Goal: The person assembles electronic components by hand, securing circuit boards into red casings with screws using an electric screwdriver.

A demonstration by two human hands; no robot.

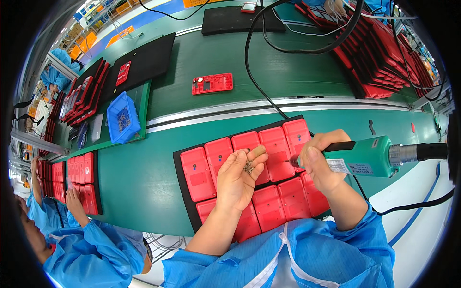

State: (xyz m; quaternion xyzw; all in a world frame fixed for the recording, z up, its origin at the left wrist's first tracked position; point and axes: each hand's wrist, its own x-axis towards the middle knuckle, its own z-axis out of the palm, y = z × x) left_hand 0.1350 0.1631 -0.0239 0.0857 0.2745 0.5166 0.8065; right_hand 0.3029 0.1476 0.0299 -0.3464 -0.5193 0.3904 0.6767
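Observation:
My left hand [231, 185] is cupped palm up, its fingers curled around a small heap of screws [248, 166]. It hovers over a black tray [190, 211] that holds two rows of red plastic housings [198, 178]. A finger cover shows on one fingertip. In my right hand [322, 165] is a green electric screwdriver [377, 154], gripped near its black front end and lying nearly level. Its tip points left over the upper row of housings, close to my left fingers. Whether the tip touches a housing, I cannot tell.
A blue bin [136, 126] of screws stands left of the tray. A red housing [225, 82] lies on the green belt beyond the metal rail. Stacked red trays [384, 57] rise at far right. Black cables [248, 53] hang overhead. A co-worker [89, 249] sits at left.

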